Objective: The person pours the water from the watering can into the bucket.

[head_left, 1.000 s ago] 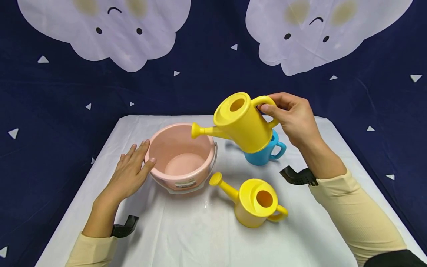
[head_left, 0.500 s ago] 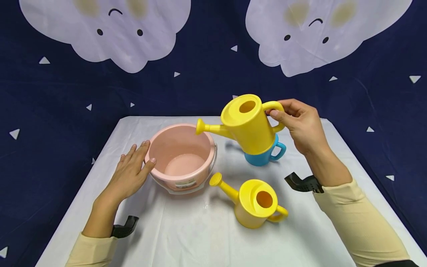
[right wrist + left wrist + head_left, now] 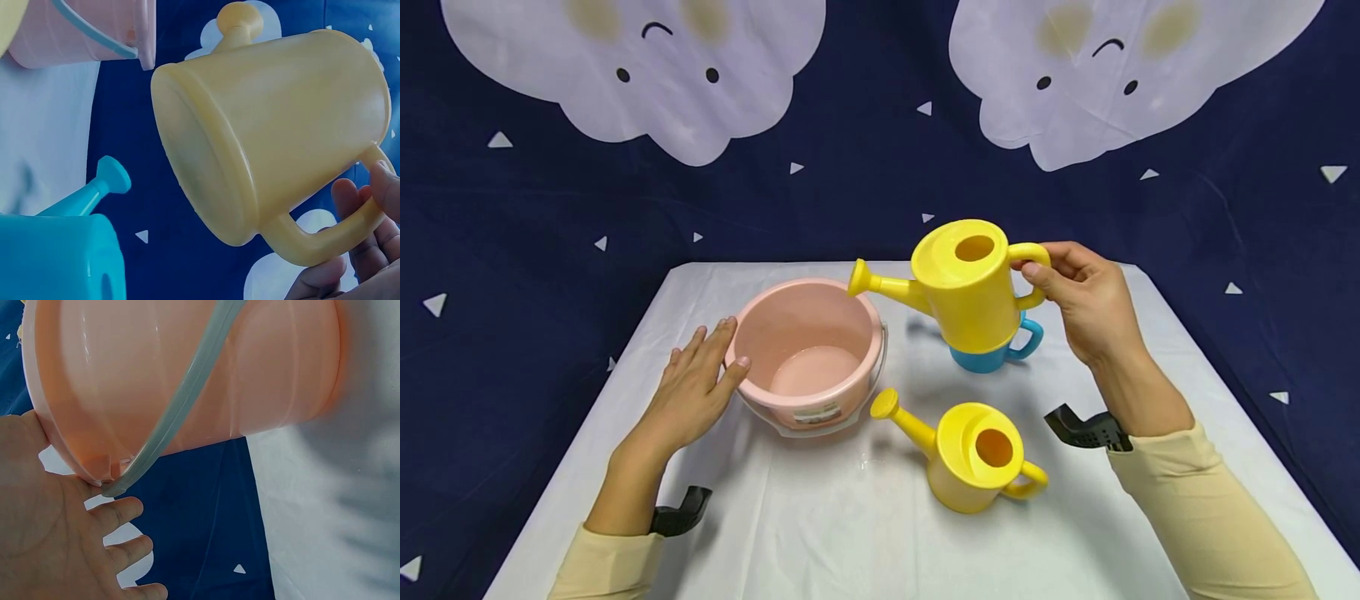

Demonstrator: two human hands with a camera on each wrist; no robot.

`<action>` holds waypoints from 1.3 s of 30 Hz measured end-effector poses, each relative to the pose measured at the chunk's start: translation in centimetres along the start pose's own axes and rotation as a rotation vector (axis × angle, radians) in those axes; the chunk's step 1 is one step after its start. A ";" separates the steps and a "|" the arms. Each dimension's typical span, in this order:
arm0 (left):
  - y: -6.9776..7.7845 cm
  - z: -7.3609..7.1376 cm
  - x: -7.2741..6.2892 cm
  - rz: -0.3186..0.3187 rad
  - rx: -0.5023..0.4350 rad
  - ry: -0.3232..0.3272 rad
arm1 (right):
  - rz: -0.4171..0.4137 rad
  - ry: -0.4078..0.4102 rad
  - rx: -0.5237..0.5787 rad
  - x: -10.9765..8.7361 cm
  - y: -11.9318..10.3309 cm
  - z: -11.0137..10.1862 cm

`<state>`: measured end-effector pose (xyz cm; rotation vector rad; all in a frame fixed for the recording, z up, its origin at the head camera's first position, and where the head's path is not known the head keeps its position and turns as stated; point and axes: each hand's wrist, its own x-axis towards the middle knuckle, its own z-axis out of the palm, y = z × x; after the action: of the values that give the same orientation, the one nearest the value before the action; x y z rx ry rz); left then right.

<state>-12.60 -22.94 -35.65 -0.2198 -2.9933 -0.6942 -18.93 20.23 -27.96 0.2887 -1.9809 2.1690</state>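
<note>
My right hand [image 3: 1093,304] grips the handle of a yellow watering can [image 3: 973,292], held in the air with its spout pointing left, the tip overlapping the bucket's right rim in the head view. Thumb and fingers [image 3: 365,250] wrap that handle in the right wrist view. My left hand [image 3: 696,387], fingers straight, rests against the left rim of a pink bucket [image 3: 842,400], which has a little clear water at its bottom. A blue watering can [image 3: 981,361] stands behind the raised one, mostly hidden. Nearer me, a second yellow watering can [image 3: 966,467] stands upright on the table.
A white cloth covers the table [image 3: 820,533]. The bucket's grey handle [image 3: 181,400] hangs down its side. Behind the table hangs a dark blue backdrop [image 3: 865,200] with clouds and small triangles. A few drops lie on the cloth near the bucket.
My right hand has moved right and down with the yellow watering can, and the can has tipped back closer to upright. Its spout has drawn back toward the bucket's right rim. My left hand stays put.
</note>
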 end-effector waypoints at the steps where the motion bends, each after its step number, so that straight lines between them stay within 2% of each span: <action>1: 0.0 0.0 0.0 0.000 -0.001 -0.001 | 0.003 0.002 0.004 -0.1 0.1 -0.1; 9: 0.1 -0.1 0.0 0.001 -0.002 -0.004 | 0.005 0.008 0.048 -0.6 1.1 -0.8; 18: 0.1 -0.3 0.0 -0.011 0.007 -0.016 | 0.044 0.055 0.093 -1.0 2.0 -1.5; 23: 0.1 -0.3 0.0 -0.008 0.008 -0.018 | 0.041 0.060 0.152 -1.6 2.7 -1.9; 30: 0.1 -0.2 0.0 0.003 0.003 -0.007 | 0.039 0.046 0.256 -2.7 3.8 -2.4; 39: 0.1 -0.3 -0.1 -0.004 0.006 -0.011 | 0.049 0.020 0.272 -3.7 4.9 -3.0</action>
<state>-12.52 -23.00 -35.39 -0.2174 -3.0066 -0.6871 -16.70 22.71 -33.89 0.2579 -1.6970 2.4625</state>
